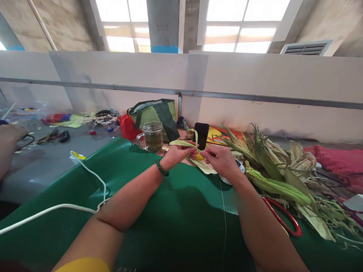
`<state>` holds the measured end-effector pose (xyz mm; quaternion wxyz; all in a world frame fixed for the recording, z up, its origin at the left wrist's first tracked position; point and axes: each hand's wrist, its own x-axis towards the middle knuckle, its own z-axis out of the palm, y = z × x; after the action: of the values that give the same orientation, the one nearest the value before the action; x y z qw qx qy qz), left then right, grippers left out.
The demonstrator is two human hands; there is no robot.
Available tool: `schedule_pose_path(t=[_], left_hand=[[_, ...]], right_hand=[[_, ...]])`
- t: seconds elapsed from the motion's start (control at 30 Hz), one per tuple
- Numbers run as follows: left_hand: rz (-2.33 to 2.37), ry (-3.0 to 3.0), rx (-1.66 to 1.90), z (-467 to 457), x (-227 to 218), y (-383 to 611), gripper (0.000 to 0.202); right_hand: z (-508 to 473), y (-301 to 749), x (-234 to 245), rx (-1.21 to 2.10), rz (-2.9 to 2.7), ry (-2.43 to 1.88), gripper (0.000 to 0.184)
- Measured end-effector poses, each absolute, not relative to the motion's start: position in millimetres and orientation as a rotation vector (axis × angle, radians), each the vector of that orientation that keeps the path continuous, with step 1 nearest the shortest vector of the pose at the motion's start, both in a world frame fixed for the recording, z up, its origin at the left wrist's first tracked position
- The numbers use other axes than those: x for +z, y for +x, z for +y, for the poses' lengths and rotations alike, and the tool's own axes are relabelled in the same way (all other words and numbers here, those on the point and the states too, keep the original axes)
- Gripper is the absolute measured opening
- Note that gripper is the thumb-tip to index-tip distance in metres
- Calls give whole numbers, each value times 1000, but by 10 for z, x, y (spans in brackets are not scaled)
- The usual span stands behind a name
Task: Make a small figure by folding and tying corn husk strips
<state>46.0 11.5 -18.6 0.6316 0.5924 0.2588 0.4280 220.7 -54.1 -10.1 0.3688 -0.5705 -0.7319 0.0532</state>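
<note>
Husk strip [181, 143] held mid-table over green cover [178, 215]. Both left hand [177, 154] and right hand [222, 160] pinch it, fingertips pressed together. Right: husk pile [277, 160] looks mostly unworked; scissors [284, 217] lie untouched, near.

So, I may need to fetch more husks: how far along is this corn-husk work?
Early, it seems. Done: no finished piece shows on the green cover. In hand: the left hand and right hand pinch one husk strip between them. Left: the pile of corn husks lies loose beside the red-handled scissors.
</note>
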Motion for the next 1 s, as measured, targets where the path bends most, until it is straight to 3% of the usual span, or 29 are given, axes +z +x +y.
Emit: schedule_pose_path(t=[0.37, 0.73, 1.0], left_hand=[[552, 1562, 748, 84, -257, 475, 49], [402, 1619, 565, 53, -219, 466, 36], [482, 1438, 609, 32, -177, 462, 45]], right_hand=[[-613, 2199, -10, 173, -1829, -1403, 39], [-497, 2131, -63, 548, -1440, -1159, 41], [-493, 2199, -12, 752, -1298, -1114, 42]])
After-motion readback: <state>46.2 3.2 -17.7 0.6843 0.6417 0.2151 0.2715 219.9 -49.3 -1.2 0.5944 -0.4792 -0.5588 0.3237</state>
